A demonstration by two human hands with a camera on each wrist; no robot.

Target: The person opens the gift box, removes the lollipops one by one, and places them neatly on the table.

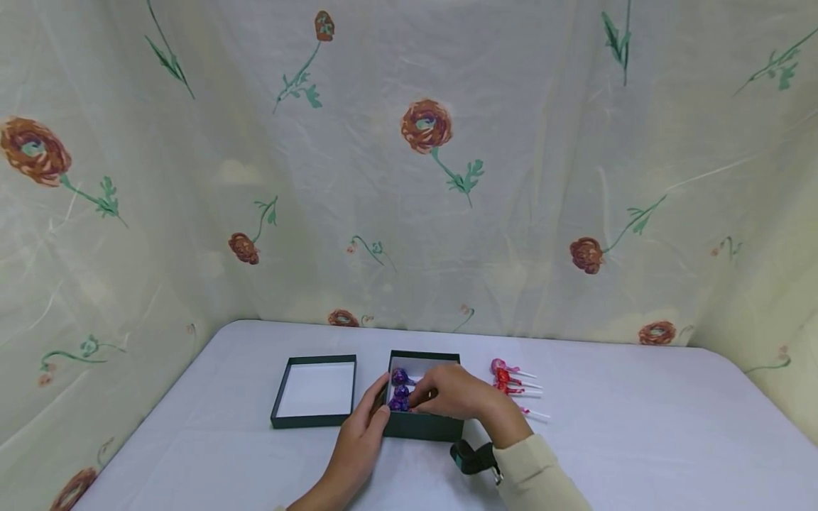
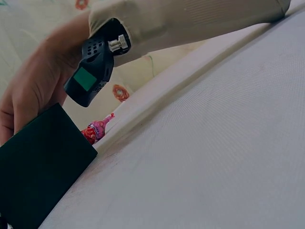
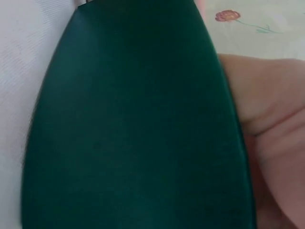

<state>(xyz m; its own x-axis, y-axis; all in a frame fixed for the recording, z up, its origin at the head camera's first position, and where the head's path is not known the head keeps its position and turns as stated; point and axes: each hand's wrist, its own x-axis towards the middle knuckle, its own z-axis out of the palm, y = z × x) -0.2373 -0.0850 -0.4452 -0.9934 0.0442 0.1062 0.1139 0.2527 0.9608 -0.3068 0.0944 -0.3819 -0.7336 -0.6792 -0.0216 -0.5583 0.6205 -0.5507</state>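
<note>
A dark green box (image 1: 423, 427) stands open on the table with several purple-wrapped lollipops (image 1: 400, 377) in a column along its left side. My left hand (image 1: 359, 443) grips the box by its left wall, thumb near the front corner. Over the front wall reaches my right hand (image 1: 456, 392), its curled fingertips down inside, pinching the lowest purple lollipop (image 1: 399, 403) by its stick end; the fingers hide that stick. In the left wrist view the right hand (image 2: 35, 90) dips behind the box wall (image 2: 43, 167). Green box side (image 3: 133, 119) fills most of the right wrist view.
Left of the box lies its lid (image 1: 309, 421), white inside facing up. To the right are a pink lollipop (image 1: 500, 366) and red lollipops (image 1: 505, 388), sticks pointing right, partly behind the right hand. A black wrist camera (image 1: 473, 458) hangs below the right wrist. A flowered curtain (image 1: 511, 177) surrounds the table.
</note>
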